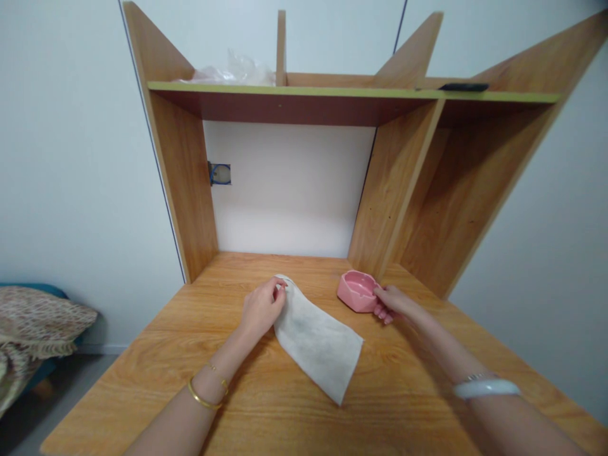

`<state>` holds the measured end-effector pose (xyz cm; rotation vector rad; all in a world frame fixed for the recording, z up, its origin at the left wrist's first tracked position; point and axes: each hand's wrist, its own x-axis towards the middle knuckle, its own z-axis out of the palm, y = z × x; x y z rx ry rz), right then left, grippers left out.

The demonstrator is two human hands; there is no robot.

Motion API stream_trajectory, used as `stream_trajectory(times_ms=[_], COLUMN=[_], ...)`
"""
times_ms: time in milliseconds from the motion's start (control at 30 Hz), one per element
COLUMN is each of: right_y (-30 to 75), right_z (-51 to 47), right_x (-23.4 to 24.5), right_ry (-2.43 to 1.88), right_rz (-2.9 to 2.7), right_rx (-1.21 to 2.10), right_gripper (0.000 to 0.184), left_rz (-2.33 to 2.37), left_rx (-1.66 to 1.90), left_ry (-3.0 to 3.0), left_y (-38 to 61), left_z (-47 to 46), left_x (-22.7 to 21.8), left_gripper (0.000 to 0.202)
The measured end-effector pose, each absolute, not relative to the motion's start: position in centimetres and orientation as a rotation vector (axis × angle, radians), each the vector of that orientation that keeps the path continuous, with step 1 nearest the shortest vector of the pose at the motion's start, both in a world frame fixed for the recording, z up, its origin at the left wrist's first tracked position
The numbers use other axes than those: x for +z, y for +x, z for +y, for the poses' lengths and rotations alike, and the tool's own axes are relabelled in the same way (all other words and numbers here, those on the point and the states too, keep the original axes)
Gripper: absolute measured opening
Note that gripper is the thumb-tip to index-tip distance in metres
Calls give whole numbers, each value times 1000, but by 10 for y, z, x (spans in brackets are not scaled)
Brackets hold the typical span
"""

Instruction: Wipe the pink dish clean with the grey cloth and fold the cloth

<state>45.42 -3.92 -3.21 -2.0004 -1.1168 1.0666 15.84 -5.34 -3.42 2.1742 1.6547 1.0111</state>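
Observation:
My left hand (261,308) pinches the far corner of a white cloth (316,342), lifting that end off the wooden desk (142,373). The rest of the cloth trails down toward me and lies on the desktop. My right hand (390,303) grips the near side of a small pink dish (356,290), tilted and held just above the desk to the right of the cloth. Gold bangles sit on my left wrist and a pale bangle on my right.
A wooden hutch with upright dividers (389,190) rises at the back of the desk. Its shelf carries a crumpled plastic bag (232,69) and a dark flat object (463,87). A patterned blanket (33,323) lies lower left, beyond the desk edge.

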Motion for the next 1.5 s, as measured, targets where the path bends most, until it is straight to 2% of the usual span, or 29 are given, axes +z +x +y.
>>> stream_trajectory(times_ms=[567, 633, 800, 900, 1033, 1267, 1500], right_y=[451, 452, 433, 403, 366, 344, 358], right_z=[-36, -41, -67, -92, -129, -168, -173], right_x=[-26, -18, -5, -11, -25, -41, -46], right_ry=[-2125, -2193, -2238, -1959, -1780, -1804, -1875], right_rz=[-1247, -1356, -1613, -1970, -2209, -2390, -2316], right_rx=[983, 830, 117, 252, 526, 419, 308], right_gripper=[43, 42, 21, 14, 19, 22, 26], left_rz=[1549, 1552, 1653, 1759, 1852, 1859, 1916], left_rx=[1140, 1147, 1129, 1032, 824, 742, 793], left_ry=[2152, 2139, 2067, 2027, 2040, 2051, 2038], left_y=[157, 155, 143, 136, 133, 134, 136], left_z=[-44, -40, -27, -22, -22, -21, -14], left_x=[-49, -53, -56, -55, -58, -65, -72], left_gripper=[24, 24, 22, 20, 16, 14, 27])
